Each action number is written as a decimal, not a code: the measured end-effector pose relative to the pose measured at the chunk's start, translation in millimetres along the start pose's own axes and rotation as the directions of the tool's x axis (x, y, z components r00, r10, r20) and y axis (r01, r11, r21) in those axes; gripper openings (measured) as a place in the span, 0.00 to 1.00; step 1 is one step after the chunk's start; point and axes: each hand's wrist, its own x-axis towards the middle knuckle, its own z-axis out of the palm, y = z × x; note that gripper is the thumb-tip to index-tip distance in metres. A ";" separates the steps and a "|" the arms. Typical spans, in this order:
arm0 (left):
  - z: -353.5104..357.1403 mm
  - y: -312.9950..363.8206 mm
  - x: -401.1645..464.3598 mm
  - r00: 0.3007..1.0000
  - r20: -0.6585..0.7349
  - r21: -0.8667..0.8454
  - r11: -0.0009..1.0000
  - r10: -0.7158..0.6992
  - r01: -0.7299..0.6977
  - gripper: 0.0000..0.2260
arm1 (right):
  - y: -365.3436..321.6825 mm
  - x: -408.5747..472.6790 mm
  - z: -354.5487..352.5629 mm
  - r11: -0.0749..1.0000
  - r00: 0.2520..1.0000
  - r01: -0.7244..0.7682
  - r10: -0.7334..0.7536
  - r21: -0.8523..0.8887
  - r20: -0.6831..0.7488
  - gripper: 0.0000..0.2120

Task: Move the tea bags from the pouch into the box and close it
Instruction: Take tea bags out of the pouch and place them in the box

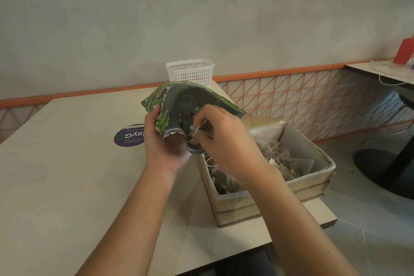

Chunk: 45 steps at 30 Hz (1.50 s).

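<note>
While hands (197, 139) grip crinkled pouch (179, 101), boxy carton (309, 177)

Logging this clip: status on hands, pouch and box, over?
Left hand grips the pouch; right hand pinches at its mouth. Box open, tea bags inside. Nothing blocking.

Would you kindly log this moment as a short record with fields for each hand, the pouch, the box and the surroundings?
left hand: grips the pouch near its mouth
right hand: fingers at the pouch mouth, pinching a tea bag
pouch: green, open, held above the table
box: open, tea bags inside, at the table's right edge
behind: white basket
</note>
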 end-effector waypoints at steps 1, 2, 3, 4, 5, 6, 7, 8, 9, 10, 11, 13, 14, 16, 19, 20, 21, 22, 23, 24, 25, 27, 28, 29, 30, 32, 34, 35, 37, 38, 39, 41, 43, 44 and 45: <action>0.0 -0.4 1.2 1.000 -0.001 0.001 1.000 0.000 0.000 0.20 | 1.9 -2.3 -4.5 0.998 0.999 -0.011 0.014 0.055 -0.048 0.07; -0.1 -0.6 2.6 1.000 0.004 0.002 1.000 0.002 -0.002 0.19 | 3.4 -4.6 -10.0 0.993 0.995 -0.025 0.036 0.113 -0.093 0.07; -0.8 -0.8 4.3 1.000 0.008 0.003 1.000 0.007 -0.007 0.19 | 4.7 -6.6 -15.9 0.984 0.990 -0.038 0.061 0.173 -0.129 0.07; -1.3 -0.9 5.8 1.000 0.014 -0.001 1.000 0.008 -0.008 0.19 | 5.8 -8.3 -21.7 0.972 0.984 -0.047 0.085 0.228 -0.159 0.07; -2.3 -0.8 7.5 1.000 0.020 -0.011 1.000 0.008 -0.008 0.19 | 6.7 -9.7 -28.0 0.961 0.977 -0.056 0.109 0.270 -0.185 0.08; -3.0 -0.5 8.7 0.999 0.031 -0.025 1.000 0.006 -0.005 0.19 | 8.2 -10.6 -34.0 0.952 0.969 -0.070 0.136 0.298 -0.207 0.09; -3.9 -0.1 10.0 0.999 0.041 -0.037 0.999 0.008 -0.006 0.19 | 10.4 -11.6 -39.7 0.945 0.960 -0.083 0.161 0.315 -0.230 0.10; -5.0 0.2 11.0 0.999 0.053 -0.046 0.999 0.011 -0.009 0.19 | 13.4 -12.2 -44.8 0.942 0.950 -0.091 0.179 0.322 -0.257 0.10; -6.4 0.4 11.8 0.998 0.060 -0.049 0.999 0.018 -0.015 0.18 | 17.1 -12.9 -49.4 0.945 0.940 -0.102 0.195 0.311 -0.282 0.10; -7.5 0.9 12.2 0.998 0.064 -0.052 0.998 0.025 -0.022 0.18 | 21.9 -13.6 -53.3 0.950 0.931 -0.124 0.212 0.288 -0.298 0.10; -8.5 1.3 12.2 0.997 0.067 -0.058 0.998 0.029 -0.025 0.18 | 27.4 -14.1 -56.0 0.951 0.923 -0.155 0.236 0.266 -0.303 0.09; -8.9 1.8 11.4 0.996 0.074 -0.053 0.998 0.042 -0.038 0.18 | 39.9 -15.2 -58.7 0.937 0.910 -0.230 0.303 0.264 -0.284 0.07; -8.3 1.5 10.6 0.996 0.075 -0.036 0.998 0.052 -0.050 0.18 | 46.2 -15.7 -58.2 0.923 0.902 -0.274 0.344 0.268 -0.260 0.06; -6.3 1.0 9.0 0.995 0.074 -0.001 0.997 0.071 -0.071 0.20 | 57.2 -15.9 -54.5 0.895 0.888 -0.366 0.418 0.256 -0.192 0.06; -4.6 -0.2 8.0 0.996 0.065 0.018 0.998 0.061 -0.062 0.20 | 68.9 -15.9 -42.1 0.872 0.886 -0.448 0.463 0.196 -0.037 0.08; -5.0 -0.4 8.5 0.997 0.060 0.011 0.999 0.051 -0.051 0.19 | 72.2 -16.0 -37.2 0.875 0.887 -0.458 0.460 0.153 0.024 0.10; -5.1 -1.0 8.9 0.997 0.060 0.006 0.999 0.046 -0.046 0.19 | 74.8 -16.5 -32.8 0.881 0.885 -0.463 0.455 0.096 0.095 0.12; -5.4 -1.5 9.3 0.997 0.058 0.006 0.999 0.050 -0.050 0.18 | 77.0 -16.9 -28.3 0.885 0.876 -0.464 0.453 0.035 0.169 0.14; -6.0 -1.5 9.6 0.997 0.053 0.007 0.998 0.058 -0.058 0.18 | 78.4 -17.4 -24.3 0.889 0.864 -0.458 0.448 -0.010 0.228 0.16; -7.1 -1.7 10.2 0.997 0.049 0.008 0.998 0.062 -0.062 0.18 | 79.1 -17.7 -21.5 0.892 0.858 -0.452 0.443 -0.027 0.258 0.16; -7.3 -1.8 9.9 0.997 0.048 0.008 0.998 0.062 -0.062 0.18 | 78.1 -18.1 -20.5 0.897 0.865 -0.443 0.432 -0.016 0.255 0.16; -7.2 -1.4 8.8 0.997 0.048 -0.005 0.998 0.055 -0.055 0.17 | 74.2 -18.2 -19.8 0.906 0.887 -0.422 0.407 0.028 0.218 0.16; -7.4 -1.5 8.2 0.997 0.049 -0.013 0.999 0.053 -0.052 0.18 | 72.8 -18.1 -19.6 0.913 0.892 -0.407 0.393 0.021 0.226 0.16; -7.6 -1.4 7.8 0.997 0.052 -0.015 0.999 0.053 -0.052 0.18 | 72.2 -18.5 -19.0 0.921 0.889 -0.390 0.380 -0.015 0.256 0.17; -8.0 -1.1 7.4 0.997 0.056 -0.013 0.998 0.055 -0.054 0.19 | 71.9 -19.4 -18.2 0.926 0.880 -0.372 0.373 -0.063 0.295 0.17; -7.8 -0.2 6.8 0.997 0.059 -0.007 0.999 0.051 -0.051 0.19 | 71.0 -22.1 -17.0 0.923 0.862 -0.357 0.384 -0.139 0.331 0.14; -8.9 0.7 6.9 0.997 0.069 0.002 0.999 0.046 -0.046 0.19 | 67.2 -23.5 -19.0 0.924 0.885 -0.354 0.381 -0.143 0.268 0.12; -9.1 1.6 6.6 0.996 0.076 0.007 0.999 0.048 -0.049 0.19 | 63.0 -23.6 -21.0 0.933 0.913 -0.341 0.357 -0.114 0.198 0.10; -10.5 3.5 6.7 0.995 0.075 0.005 0.998 0.064 -0.065 0.18 | 50.8 -23.1 -26.8 0.954 0.954 -0.301 0.301 0.010 0.007 0.07; -10.8 4.1 6.2 0.994 0.076 0.007 0.997 0.075 -0.076 0.18 | 43.8 -22.7 -30.3 0.960 0.957 -0.270 0.277 0.077 -0.089 0.05; -11.3 4.3 6.1 0.994 0.071 0.005 0.997 0.077 -0.077 0.18 | 36.4 -22.4 -33.5 0.965 0.954 -0.230 0.249 0.126 -0.167 0.05; -11.7 3.6 5.5 0.998 0.047 -0.019 0.999 0.050 -0.050 0.18 | 21.7 -20.6 -35.2 0.981 0.957 -0.121 0.156 0.154 -0.244 0.04; -9.9 3.2 4.0 0.999 0.028 -0.027 0.999 0.033 -0.032 0.19 | 9.8 -16.6 -27.4 0.993 0.970 -0.006 0.035 0.119 -0.239 0.05; -7.9 2.9 2.7 0.999 0.027 -0.029 0.999 0.026 -0.025 0.20 | 6.2 -13.8 -20.0 0.995 0.976 0.044 -0.024 0.086 -0.218 0.04; -6.2 2.7 1.5 0.999 0.026 -0.031 0.999 0.017 -0.017 0.21 | 3.7 -10.7 -11.7 0.995 0.979 0.092 -0.084 0.036 -0.187 0.04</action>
